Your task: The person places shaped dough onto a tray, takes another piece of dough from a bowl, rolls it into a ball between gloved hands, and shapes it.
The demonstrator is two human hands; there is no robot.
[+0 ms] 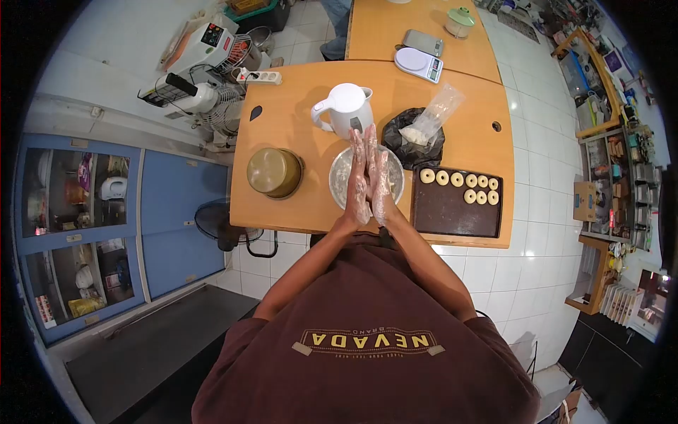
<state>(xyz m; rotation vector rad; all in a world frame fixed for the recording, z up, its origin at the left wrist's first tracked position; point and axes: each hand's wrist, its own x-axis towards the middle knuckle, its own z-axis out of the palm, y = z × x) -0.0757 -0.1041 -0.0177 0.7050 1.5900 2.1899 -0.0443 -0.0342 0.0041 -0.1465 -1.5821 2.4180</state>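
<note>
My left hand (358, 177) and my right hand (381, 177) are held nearly palm to palm with fingers stretched forward, both coated in white flour. They are above a round metal bowl (339, 185) whose inside is dusted white. Whether anything lies between the palms cannot be seen. Just beyond the fingertips stands a white pitcher (347, 99). A black plastic bag (395, 134) with a clear bag of white powder (439, 113) is at the right. Ring-shaped dough pieces (458, 179) sit in rows on a dark tray (452, 215).
A gold-coloured round container (268, 172) rests on the wooden table (318, 212) at left. Farther back are a power strip (261, 77), a white scale (418, 62), a grey scale (424, 42) and a lidded container (460, 22). A person's leg (337, 28) shows behind the table.
</note>
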